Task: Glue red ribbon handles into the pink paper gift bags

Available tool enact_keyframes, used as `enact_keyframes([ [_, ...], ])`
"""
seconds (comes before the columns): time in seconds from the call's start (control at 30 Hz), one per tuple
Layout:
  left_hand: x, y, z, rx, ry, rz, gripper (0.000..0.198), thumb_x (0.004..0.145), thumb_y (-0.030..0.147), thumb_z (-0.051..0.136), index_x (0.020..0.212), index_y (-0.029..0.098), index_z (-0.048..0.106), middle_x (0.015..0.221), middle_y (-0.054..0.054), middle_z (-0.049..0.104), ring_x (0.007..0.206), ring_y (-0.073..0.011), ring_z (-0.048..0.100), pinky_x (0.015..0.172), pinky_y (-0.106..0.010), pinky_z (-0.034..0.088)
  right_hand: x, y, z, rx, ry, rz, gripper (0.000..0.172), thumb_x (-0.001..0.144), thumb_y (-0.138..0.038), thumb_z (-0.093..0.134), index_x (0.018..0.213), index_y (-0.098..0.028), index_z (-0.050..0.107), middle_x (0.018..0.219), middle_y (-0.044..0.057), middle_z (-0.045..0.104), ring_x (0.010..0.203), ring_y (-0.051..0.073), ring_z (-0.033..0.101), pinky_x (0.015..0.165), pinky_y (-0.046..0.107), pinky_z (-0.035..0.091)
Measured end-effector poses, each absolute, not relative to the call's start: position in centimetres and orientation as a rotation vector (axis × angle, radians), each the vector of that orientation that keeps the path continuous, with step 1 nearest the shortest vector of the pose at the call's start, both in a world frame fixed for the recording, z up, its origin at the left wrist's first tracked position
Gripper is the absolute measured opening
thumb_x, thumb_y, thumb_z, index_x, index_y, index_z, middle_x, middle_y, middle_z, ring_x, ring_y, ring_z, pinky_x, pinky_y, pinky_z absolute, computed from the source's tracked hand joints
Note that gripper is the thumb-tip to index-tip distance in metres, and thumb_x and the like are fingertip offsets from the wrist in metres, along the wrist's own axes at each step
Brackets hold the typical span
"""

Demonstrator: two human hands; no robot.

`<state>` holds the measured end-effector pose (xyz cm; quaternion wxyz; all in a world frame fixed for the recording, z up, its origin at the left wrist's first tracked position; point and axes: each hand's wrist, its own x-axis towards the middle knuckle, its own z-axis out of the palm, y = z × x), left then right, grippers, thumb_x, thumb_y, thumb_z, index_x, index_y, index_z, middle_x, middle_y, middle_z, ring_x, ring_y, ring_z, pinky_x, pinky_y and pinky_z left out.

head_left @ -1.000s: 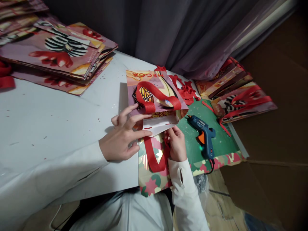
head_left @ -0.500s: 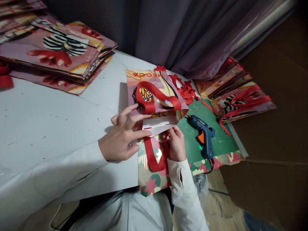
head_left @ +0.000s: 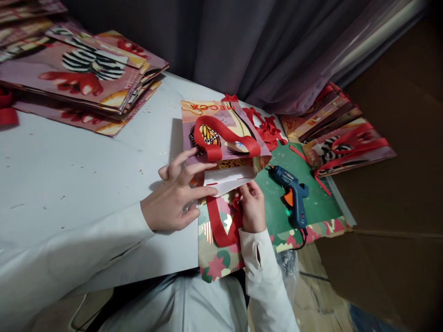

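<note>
A printed paper gift bag (head_left: 226, 115) lies in front of me with its mouth towards me and its white inside (head_left: 230, 179) showing. One red ribbon handle (head_left: 221, 124) loops over the upper panel. A second red ribbon (head_left: 221, 226) hangs in a loop below the near rim. My left hand (head_left: 176, 196) has its fingers spread, the index fingertip on the white inside and other fingers against the upper panel. With closed fingers, my right hand (head_left: 254, 207) pinches the near rim, the lower ribbon curling beside its fingertips. What lies beneath those fingertips is hidden.
A blue glue gun (head_left: 292, 193) lies on a green mat (head_left: 321, 198) to the right. Red ribbon pieces (head_left: 268, 129) lie behind it. Finished-looking bags with handles (head_left: 349, 147) lean at the right. Flat printed bags (head_left: 86, 83) are stacked at the left of the white table (head_left: 69, 184).
Almost nothing differs. My right hand and the bag have shifted very slightly to the left; my left hand keeps nearly the same pose.
</note>
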<state>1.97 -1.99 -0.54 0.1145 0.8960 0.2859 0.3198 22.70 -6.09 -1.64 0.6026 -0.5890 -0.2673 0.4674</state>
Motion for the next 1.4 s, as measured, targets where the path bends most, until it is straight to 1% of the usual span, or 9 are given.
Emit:
enact_keyframes([
  [0.17, 1.9, -2.1, -0.6, 2.614, 0.859, 0.903, 0.052, 0.066, 0.011, 0.058, 0.110, 0.035, 0.071, 0.151, 0.001, 0.032, 0.144, -0.0417, 0.014, 0.100, -0.053, 0.033, 22.8, -6.2, -1.9, -1.337, -0.614, 1.085, 0.034, 0.066, -0.046, 0.079, 0.074, -0.019, 0.060, 0.054, -0.007, 0.054, 0.044, 0.005, 0.044, 0.040, 0.015, 0.038],
  [0.4, 1.9, -2.0, -0.7, 2.618, 0.807, 0.956, 0.053, 0.066, 0.010, 0.056, 0.111, 0.035, 0.072, 0.150, 0.000, 0.032, 0.143, -0.0433, 0.015, 0.097, -0.055, 0.034, 23.3, -6.2, -2.0, -1.315, -0.618, 1.148, 0.034, 0.068, -0.047, 0.078, 0.074, -0.019, 0.060, 0.052, -0.006, 0.054, 0.044, 0.005, 0.042, 0.040, 0.014, 0.034],
  [0.53, 2.0, -2.0, -0.7, 2.623, 0.792, 0.968, 0.054, 0.066, 0.010, 0.056, 0.112, 0.034, 0.071, 0.149, -0.001, 0.033, 0.143, -0.0435, 0.016, 0.095, -0.055, 0.035, 23.6, -6.2, -1.7, -1.309, -0.573, 1.203, 0.036, 0.065, -0.048, 0.080, 0.072, -0.019, 0.060, 0.051, -0.006, 0.054, 0.043, 0.005, 0.042, 0.038, 0.015, 0.034],
  [0.73, 1.9, -2.1, -0.6, 2.627, 0.806, 0.915, 0.054, 0.068, 0.011, 0.055, 0.114, 0.034, 0.069, 0.148, -0.002, 0.033, 0.144, -0.0415, 0.013, 0.093, -0.052, 0.035, 23.3, -6.2, -1.6, -1.227, -0.510, 1.235, 0.035, 0.061, -0.043, 0.084, 0.072, -0.019, 0.061, 0.055, -0.007, 0.055, 0.048, 0.005, 0.046, 0.044, 0.014, 0.039],
  [0.9, 1.9, -2.0, -0.6, 2.645, 0.771, 0.947, 0.052, 0.067, 0.010, 0.054, 0.113, 0.032, 0.068, 0.147, -0.003, 0.033, 0.144, -0.0426, 0.015, 0.090, -0.051, 0.035, 22.8, -6.4, -1.6, -1.148, -0.496, 1.257, 0.029, 0.065, -0.037, 0.082, 0.075, -0.018, 0.063, 0.059, -0.006, 0.058, 0.053, 0.005, 0.051, 0.051, 0.015, 0.045],
  [1.0, 1.9, -2.0, -0.7, 2.641, 0.766, 0.954, 0.052, 0.067, 0.010, 0.055, 0.113, 0.032, 0.068, 0.147, -0.004, 0.034, 0.144, -0.0428, 0.015, 0.091, -0.051, 0.035, 22.6, -6.4, -1.6, -1.149, -0.477, 1.249, 0.028, 0.065, -0.034, 0.082, 0.077, -0.018, 0.063, 0.059, -0.005, 0.060, 0.052, 0.006, 0.053, 0.051, 0.017, 0.047],
  [1.17, 1.9, -2.0, -0.9, 2.633, 0.741, 0.964, 0.054, 0.066, 0.010, 0.055, 0.114, 0.032, 0.068, 0.148, -0.004, 0.035, 0.143, -0.0433, 0.015, 0.095, -0.055, 0.033, 22.3, -6.1, -1.5, -1.193, -0.418, 1.207, 0.032, 0.063, -0.037, 0.082, 0.070, -0.018, 0.058, 0.053, -0.007, 0.057, 0.046, 0.005, 0.049, 0.045, 0.016, 0.043],
  [1.27, 1.9, -1.9, -0.9, 2.633, 0.736, 0.973, 0.055, 0.066, 0.009, 0.055, 0.114, 0.032, 0.068, 0.149, -0.004, 0.035, 0.143, -0.0436, 0.016, 0.095, -0.057, 0.033, 22.2, -6.1, -1.5, -1.222, -0.434, 1.184, 0.035, 0.065, -0.041, 0.081, 0.066, -0.018, 0.054, 0.051, -0.006, 0.057, 0.045, 0.005, 0.048, 0.044, 0.015, 0.041],
  [1.4, 2.0, -1.9, -0.9, 2.635, 0.729, 0.962, 0.057, 0.064, 0.009, 0.055, 0.115, 0.032, 0.068, 0.150, -0.004, 0.034, 0.143, -0.0437, 0.015, 0.097, -0.059, 0.032, 21.9, -6.1, -1.6, -1.210, -0.459, 1.156, 0.035, 0.068, -0.042, 0.079, 0.066, -0.018, 0.053, 0.051, -0.006, 0.057, 0.044, 0.005, 0.048, 0.044, 0.015, 0.040],
])
